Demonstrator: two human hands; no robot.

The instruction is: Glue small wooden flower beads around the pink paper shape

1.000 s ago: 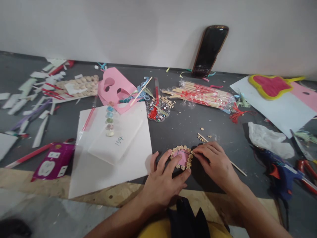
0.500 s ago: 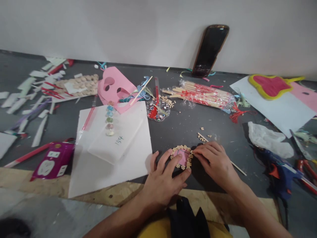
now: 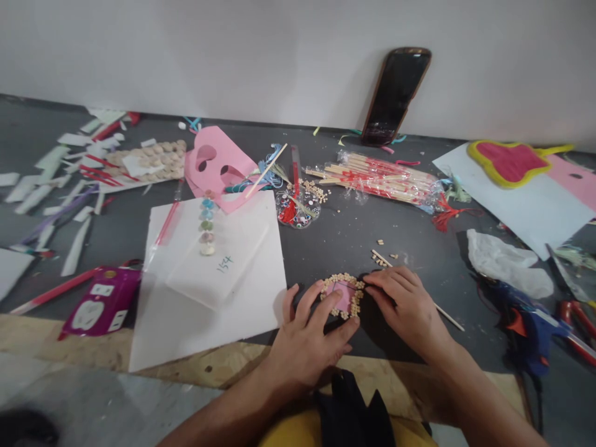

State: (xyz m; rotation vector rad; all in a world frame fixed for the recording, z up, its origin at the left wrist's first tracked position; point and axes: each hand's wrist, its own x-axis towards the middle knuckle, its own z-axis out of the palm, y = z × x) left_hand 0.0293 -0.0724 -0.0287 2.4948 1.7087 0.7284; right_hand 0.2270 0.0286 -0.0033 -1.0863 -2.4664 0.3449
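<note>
From the head view, we've got our left hand [image 3: 307,338] spread open on the pink paper [image 3: 342,298] ringed by wooden beads [image 3: 356,304], on the dark worktop [image 3: 335,248]; our right hand [image 3: 405,310] meets the ring, pinch unclear. We're setting beads; any gaps call for nudging.

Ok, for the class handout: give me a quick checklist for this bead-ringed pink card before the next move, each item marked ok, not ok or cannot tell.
Left hand on the pink card: fingertips resting on it, ok.
Right hand at the ring of wooden beads: fingertips touching its right side, ok.
Ring unbroken where visible: ok.
Beads fixed to the card: cannot tell.
Spare wooden beads beside the right hand: ok.
Blue glue gun hot: cannot tell.
</note>
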